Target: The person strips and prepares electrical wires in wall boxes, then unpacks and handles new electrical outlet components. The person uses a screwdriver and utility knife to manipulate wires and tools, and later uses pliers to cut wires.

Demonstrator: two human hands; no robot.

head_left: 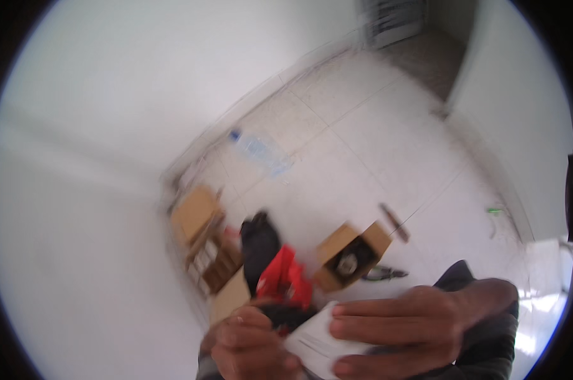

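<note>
A white, flat-faced piece (pixel 321 342) with dark lines across it is held between both hands at the lower edge; blur hides its exact kind. My left hand (pixel 251 345) is closed at its left side, fingers curled. From the right, my right hand (pixel 407 326) lays its extended fingers over the piece's right side. Just beyond the hands lies a red cloth or bag (pixel 287 278), beside a dark bundle (pixel 259 244). An open small cardboard box (pixel 327 278) with a dark, round-faced item (pixel 348 263) inside sits past my right hand. Pliers (pixel 386 273) rest next to it.
Along the left wall, an open cardboard box (pixel 197 215) stands on the tiled floor (pixel 362 158). A clear plastic bottle (pixel 259 152) with a blue cap lies farther off. A thin brown object (pixel 394 221) and a small green one (pixel 494 210) lie to the right.
</note>
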